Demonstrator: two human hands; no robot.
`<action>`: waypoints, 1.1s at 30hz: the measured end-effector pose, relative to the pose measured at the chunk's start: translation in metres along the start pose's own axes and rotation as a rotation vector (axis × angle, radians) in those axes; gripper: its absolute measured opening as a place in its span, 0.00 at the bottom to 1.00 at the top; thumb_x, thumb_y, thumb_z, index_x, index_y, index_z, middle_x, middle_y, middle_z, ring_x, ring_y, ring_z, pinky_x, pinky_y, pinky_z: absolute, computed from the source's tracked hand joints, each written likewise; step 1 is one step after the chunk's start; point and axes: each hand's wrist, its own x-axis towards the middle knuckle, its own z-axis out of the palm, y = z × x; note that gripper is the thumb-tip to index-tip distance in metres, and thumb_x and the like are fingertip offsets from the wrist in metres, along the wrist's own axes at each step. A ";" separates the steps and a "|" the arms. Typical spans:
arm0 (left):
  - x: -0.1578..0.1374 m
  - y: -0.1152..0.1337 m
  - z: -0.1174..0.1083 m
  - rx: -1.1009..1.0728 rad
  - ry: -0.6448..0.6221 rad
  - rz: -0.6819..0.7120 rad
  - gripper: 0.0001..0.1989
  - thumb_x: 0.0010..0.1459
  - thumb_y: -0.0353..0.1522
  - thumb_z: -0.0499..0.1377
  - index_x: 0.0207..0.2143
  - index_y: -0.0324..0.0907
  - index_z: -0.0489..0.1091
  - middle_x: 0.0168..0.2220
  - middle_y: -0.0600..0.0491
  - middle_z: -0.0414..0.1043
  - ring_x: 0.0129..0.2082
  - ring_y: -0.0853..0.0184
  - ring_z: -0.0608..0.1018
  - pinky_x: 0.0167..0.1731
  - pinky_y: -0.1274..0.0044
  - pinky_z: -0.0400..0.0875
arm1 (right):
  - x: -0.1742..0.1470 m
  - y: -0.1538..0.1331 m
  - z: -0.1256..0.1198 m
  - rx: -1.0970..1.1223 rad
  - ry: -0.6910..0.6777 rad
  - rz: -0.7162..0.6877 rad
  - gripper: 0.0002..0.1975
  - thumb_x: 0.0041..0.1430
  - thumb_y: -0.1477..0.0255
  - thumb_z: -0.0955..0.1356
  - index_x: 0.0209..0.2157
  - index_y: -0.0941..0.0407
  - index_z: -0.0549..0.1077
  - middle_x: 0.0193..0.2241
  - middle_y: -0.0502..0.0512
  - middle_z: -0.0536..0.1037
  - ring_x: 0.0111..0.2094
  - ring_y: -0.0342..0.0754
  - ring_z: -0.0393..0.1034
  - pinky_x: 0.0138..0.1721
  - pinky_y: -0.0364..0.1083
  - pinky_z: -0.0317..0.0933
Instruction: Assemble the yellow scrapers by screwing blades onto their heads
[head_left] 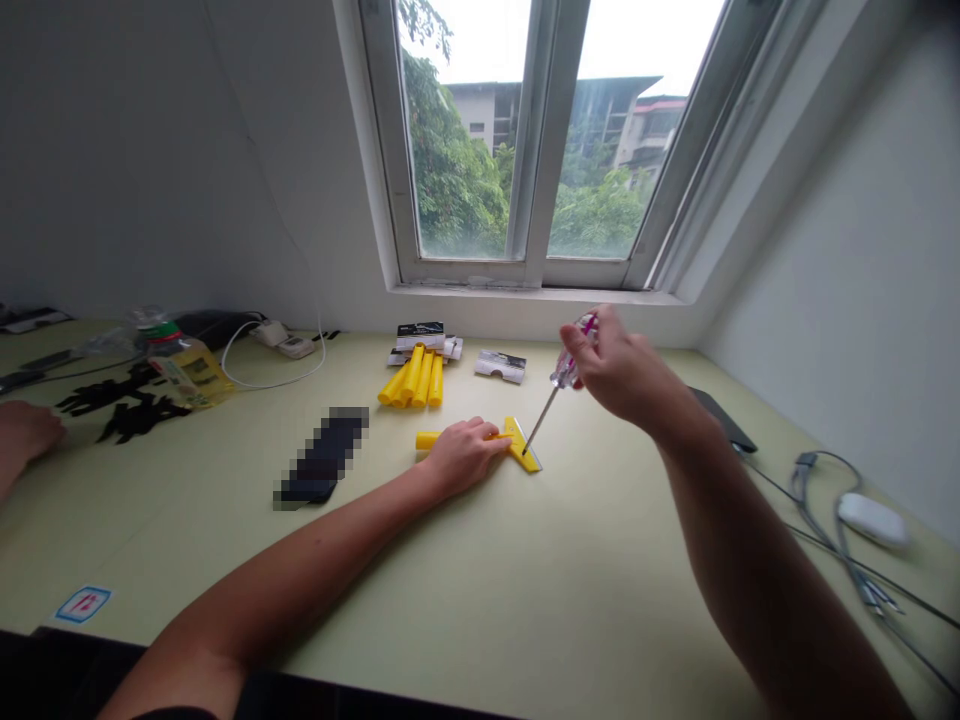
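Observation:
A yellow scraper (pixel 528 458) with a metal blade edge lies on the table, its handle pointing left. My left hand (pixel 466 455) is closed round the handle near the head and presses it to the tabletop. My right hand (pixel 611 365) grips a screwdriver (pixel 550 405) by its clear handle with pink-purple inside. The screwdriver slants down to the left, its tip at the scraper's head; whether it sits in a screw is too small to tell. Behind the left hand lie several yellow handles (pixel 416 378) in a bundle, beside printed cards (pixel 421 335).
Another card (pixel 500 366) lies near the window. A dark phone-like object (pixel 326 460), blurred out, is left of my forearm. Further left are black gloves (pixel 142 415), a bottle of yellow liquid (pixel 187 365) and another person's hand (pixel 30 430). Cables (pixel 832 545) and a white case (pixel 874 520) lie right.

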 end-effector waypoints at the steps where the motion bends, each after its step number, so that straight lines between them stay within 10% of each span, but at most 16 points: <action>1: 0.000 0.000 0.000 0.000 0.001 0.001 0.15 0.65 0.33 0.49 0.47 0.49 0.72 0.39 0.50 0.73 0.39 0.65 0.72 0.36 0.75 0.68 | 0.001 0.001 0.003 -0.051 -0.012 0.046 0.21 0.62 0.53 0.57 0.42 0.56 0.68 0.22 0.58 0.74 0.23 0.56 0.69 0.26 0.49 0.57; 8: 0.000 0.001 0.001 0.005 0.006 -0.002 0.15 0.64 0.31 0.50 0.48 0.49 0.73 0.40 0.50 0.73 0.38 0.65 0.72 0.36 0.75 0.68 | 0.002 0.003 -0.002 0.160 -0.034 -0.160 0.13 0.57 0.63 0.64 0.42 0.55 0.68 0.33 0.56 0.77 0.27 0.48 0.69 0.28 0.45 0.59; 33: 0.000 -0.001 0.003 0.018 -0.002 0.006 0.15 0.64 0.31 0.50 0.49 0.49 0.72 0.41 0.50 0.74 0.39 0.64 0.72 0.36 0.74 0.68 | 0.001 -0.003 0.015 0.392 0.177 -0.175 0.16 0.58 0.66 0.66 0.48 0.53 0.69 0.37 0.55 0.75 0.30 0.47 0.70 0.36 0.49 0.67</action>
